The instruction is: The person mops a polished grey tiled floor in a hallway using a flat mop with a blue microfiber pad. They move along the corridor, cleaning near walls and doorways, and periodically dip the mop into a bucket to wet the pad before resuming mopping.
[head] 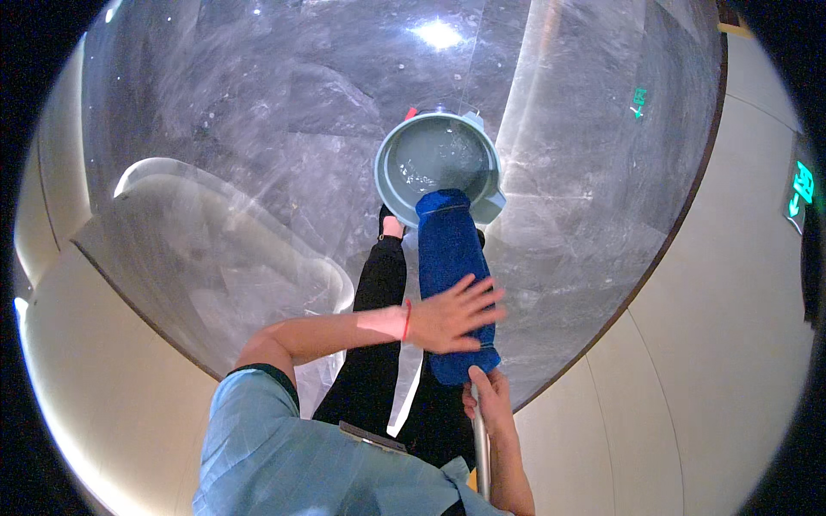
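A flat mop's blue pad (450,251) stretches from my body towards a light blue-green plastic bucket (383,169). The pad's far end overlaps the near rim, above rippling water (439,151). Slightly blurred, my left hand (455,316) lies across the lower part of the pad with its fingers spread. Whether it presses on the cloth or hovers just over it, I cannot tell. My right hand (492,396) grips a metal mop pole (481,445) by the pad's near end, thumb on top. The joint between pole and pad is hidden.
The bucket stands on a glossy grey marble-look floor (290,84), just in front of my feet. Pale curved walls (645,413) run along both sides. A lit green exit sign (801,190) is on the right wall. Bright light reflects off the floor.
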`<state>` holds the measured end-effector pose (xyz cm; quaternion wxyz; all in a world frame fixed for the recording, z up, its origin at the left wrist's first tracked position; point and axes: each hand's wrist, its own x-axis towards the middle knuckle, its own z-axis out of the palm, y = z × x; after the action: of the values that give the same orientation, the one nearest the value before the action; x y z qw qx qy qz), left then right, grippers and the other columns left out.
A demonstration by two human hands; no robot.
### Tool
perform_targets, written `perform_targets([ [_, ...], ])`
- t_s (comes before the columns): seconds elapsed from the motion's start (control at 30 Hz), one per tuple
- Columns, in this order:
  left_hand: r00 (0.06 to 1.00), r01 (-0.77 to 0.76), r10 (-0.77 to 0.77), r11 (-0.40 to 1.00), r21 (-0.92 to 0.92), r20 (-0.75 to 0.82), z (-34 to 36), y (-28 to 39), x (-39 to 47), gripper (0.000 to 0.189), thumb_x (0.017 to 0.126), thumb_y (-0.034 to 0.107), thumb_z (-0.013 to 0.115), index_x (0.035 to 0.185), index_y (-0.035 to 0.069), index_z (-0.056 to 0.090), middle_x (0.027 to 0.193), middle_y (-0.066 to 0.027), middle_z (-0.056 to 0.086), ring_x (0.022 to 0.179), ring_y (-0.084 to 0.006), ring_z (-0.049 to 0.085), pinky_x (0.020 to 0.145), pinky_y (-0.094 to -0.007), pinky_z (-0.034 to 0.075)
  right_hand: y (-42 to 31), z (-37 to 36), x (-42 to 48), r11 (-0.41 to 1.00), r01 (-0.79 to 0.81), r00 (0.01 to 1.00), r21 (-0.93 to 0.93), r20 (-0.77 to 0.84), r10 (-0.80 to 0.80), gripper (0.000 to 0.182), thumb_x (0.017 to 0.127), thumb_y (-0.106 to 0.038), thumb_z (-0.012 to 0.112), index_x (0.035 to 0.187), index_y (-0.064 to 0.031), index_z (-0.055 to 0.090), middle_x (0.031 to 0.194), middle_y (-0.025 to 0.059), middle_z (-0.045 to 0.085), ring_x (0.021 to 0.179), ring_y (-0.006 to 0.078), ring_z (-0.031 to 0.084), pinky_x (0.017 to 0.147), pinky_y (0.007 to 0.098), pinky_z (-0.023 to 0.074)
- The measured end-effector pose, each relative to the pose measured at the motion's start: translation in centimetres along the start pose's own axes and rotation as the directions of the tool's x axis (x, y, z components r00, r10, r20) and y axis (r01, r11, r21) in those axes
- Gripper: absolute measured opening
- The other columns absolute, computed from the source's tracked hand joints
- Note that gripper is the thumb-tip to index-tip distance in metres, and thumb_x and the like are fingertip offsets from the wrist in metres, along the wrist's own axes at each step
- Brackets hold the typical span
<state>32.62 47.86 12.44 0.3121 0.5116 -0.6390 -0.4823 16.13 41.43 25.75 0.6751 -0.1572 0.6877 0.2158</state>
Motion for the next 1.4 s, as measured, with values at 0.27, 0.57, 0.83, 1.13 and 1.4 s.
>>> perform_targets([
  [0.27,0.991,0.123,-0.116,0.985,0.120,-0.060,-2.9,-11.5,2.2,0.043,0.088,0.029,0.046,0.130,0.023,0.045,0.140,-0.0069,0.038,0.132,-0.0319,0.027,0.101,-0.0520,0.023,-0.2,-0.2,-2.7,0.991,0.121,0.992,-0.061,0.032,-0.120,0.023,0.086,-0.024,0.060,0.086,-0.0039,0.049,0.057,0.0037,0.048,0.039,0.0093,0.042,0.032,0.0240,0.0333],
  [0.57,0.754,0.632,-0.541,0.752,0.187,-0.372,-1.9,-31.4,1.3,0.039,0.085,0.020,0.052,0.122,0.009,0.049,0.128,-0.0154,0.048,0.120,-0.0332,0.044,0.097,-0.0423,0.039,0.9,-1.0,-5.7,1.000,0.024,0.999,-0.004,-0.023,-0.024,0.019,0.085,-0.019,0.062,0.085,-0.0050,0.049,0.054,0.0031,0.050,0.039,0.0103,0.044,0.034,0.0248,0.0333],
  [0.83,0.637,0.768,-0.766,0.620,0.162,-0.088,-0.1,-32.5,3.9,0.037,0.087,0.018,0.049,0.121,0.005,0.050,0.123,-0.0165,0.052,0.115,-0.0345,0.049,0.099,-0.0438,0.037,1.3,-0.5,-1.3,0.996,0.081,0.993,-0.040,-0.081,-0.084,0.024,0.086,-0.024,0.063,0.088,-0.0044,0.050,0.055,0.0010,0.049,0.039,0.0088,0.043,0.034,0.0234,0.0341],
  [1.13,0.937,0.277,-0.268,0.961,0.008,-0.223,2.6,-7.4,-0.1,0.065,0.088,0.036,0.046,0.141,0.004,0.025,0.146,-0.0254,0.019,0.134,-0.0452,0.017,0.106,-0.0574,0.015,-0.6,1.0,0.8,0.985,0.153,0.986,-0.076,-0.050,-0.157,0.028,0.088,-0.030,0.061,0.080,-0.0063,0.048,0.056,0.0009,0.047,0.039,0.0086,0.043,0.032,0.0235,0.0344],
  [1.4,0.986,0.097,-0.118,0.980,-0.171,-0.115,-3.4,9.8,-4.2,0.066,0.088,0.037,0.049,0.142,0.006,0.026,0.149,-0.0141,0.021,0.139,-0.0316,0.015,0.111,-0.0487,0.010,-0.7,3.2,-3.0,0.973,0.225,0.974,-0.050,0.048,-0.222,0.021,0.091,-0.023,0.055,0.081,-0.0068,0.048,0.059,-0.0008,0.045,0.040,0.0061,0.040,0.032,0.0216,0.0318],
])
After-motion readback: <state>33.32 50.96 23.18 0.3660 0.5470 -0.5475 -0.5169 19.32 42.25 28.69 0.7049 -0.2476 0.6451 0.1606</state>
